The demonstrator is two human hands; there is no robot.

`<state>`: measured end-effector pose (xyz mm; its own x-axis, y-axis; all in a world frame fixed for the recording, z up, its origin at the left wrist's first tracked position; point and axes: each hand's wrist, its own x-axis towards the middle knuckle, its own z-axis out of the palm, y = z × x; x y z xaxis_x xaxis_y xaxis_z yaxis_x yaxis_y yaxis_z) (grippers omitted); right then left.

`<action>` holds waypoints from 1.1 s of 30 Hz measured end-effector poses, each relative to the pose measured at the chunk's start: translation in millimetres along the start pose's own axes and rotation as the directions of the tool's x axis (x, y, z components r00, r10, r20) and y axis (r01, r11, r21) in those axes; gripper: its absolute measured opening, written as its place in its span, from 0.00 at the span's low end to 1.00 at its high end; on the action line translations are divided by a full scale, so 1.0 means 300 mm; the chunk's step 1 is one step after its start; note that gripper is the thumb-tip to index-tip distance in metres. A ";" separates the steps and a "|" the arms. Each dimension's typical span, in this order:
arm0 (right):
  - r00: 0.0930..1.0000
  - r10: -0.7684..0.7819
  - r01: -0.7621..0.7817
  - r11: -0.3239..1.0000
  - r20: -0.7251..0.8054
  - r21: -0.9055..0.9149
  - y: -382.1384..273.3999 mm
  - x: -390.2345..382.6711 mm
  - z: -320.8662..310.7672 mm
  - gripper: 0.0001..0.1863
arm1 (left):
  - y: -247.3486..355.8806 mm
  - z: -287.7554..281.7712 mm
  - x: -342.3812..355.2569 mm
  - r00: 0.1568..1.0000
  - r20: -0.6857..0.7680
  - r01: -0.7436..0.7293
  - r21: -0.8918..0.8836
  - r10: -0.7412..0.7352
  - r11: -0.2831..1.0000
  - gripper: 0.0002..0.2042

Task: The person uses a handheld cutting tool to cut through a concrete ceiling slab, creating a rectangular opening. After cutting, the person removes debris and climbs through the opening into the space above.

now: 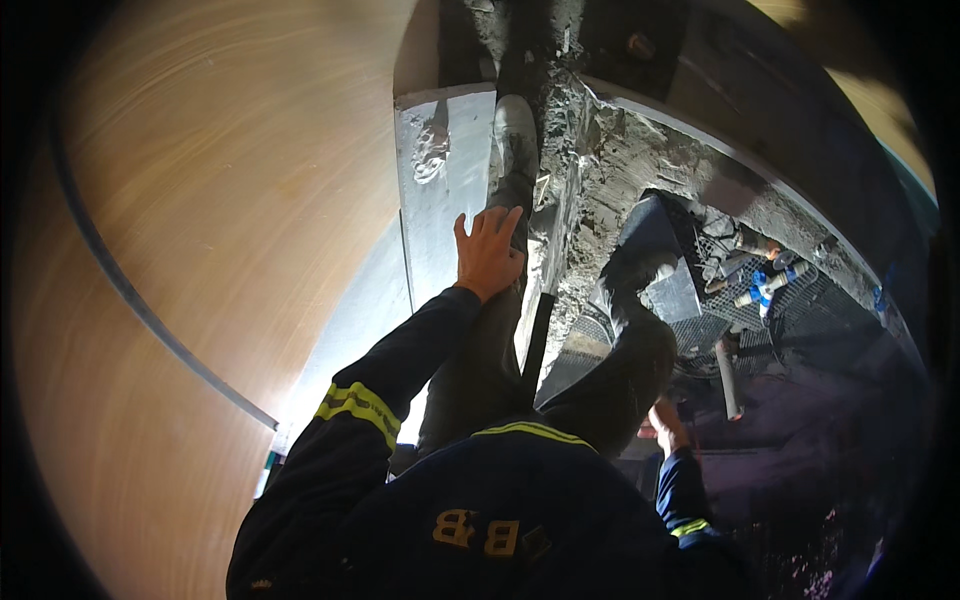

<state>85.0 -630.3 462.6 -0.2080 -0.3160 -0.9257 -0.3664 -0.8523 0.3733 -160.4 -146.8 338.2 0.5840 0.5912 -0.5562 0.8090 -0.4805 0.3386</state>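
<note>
A broad wooden panel (220, 200) fills the view beside a pale grey ledge (440, 190). The left hand (487, 255) lies on the knee just right of that ledge, fingers spread. The right hand (668, 428), well right of the ledge, is too dark to read.

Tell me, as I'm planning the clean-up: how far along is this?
Done: little to show, a grey smear on the pale ledge. In hand: nothing; the left hand lies flat on the raised leg, the right hand by the thigh, no tool seen. Left: rubble and loose pipe fittings on the grate.
</note>
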 end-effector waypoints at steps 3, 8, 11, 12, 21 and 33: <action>0.938 0.113 -0.162 0.979 0.328 0.126 0.298 -0.213 0.153 0.29 | -0.028 -0.016 0.008 1.000 0.026 0.005 -0.047 -0.004 0.999 0.35; 0.925 -0.234 0.344 0.851 0.300 -0.396 0.304 -0.459 0.384 0.19 | -0.083 -0.034 0.018 1.000 0.003 0.009 -0.036 -0.009 0.999 0.35; 0.919 -0.259 0.386 0.739 0.296 -0.552 0.394 -0.502 0.406 0.15 | -0.102 -0.053 0.022 1.000 0.008 0.025 -0.069 -0.025 0.997 0.35; 0.923 -0.333 0.385 0.791 0.193 -0.476 0.459 -0.511 0.436 0.14 | -0.109 -0.058 0.021 0.999 0.022 0.034 -0.067 -0.033 0.997 0.34; 0.948 -0.310 0.296 0.793 0.066 -0.532 0.306 -0.579 0.326 0.15 | -0.088 -0.124 0.033 0.997 -0.038 0.067 -0.075 -0.070 0.995 0.34; 0.964 -0.178 0.261 0.774 0.197 -0.577 0.129 -0.602 -0.180 0.17 | -0.010 -0.961 -0.403 0.432 -0.902 0.042 0.023 0.003 0.999 0.27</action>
<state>157.4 -628.7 641.0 -0.3145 -0.0709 -0.9466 0.1850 -0.9827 0.0122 -214.0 -30.3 623.3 0.3151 0.8382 0.4451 0.8311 -0.4702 0.2971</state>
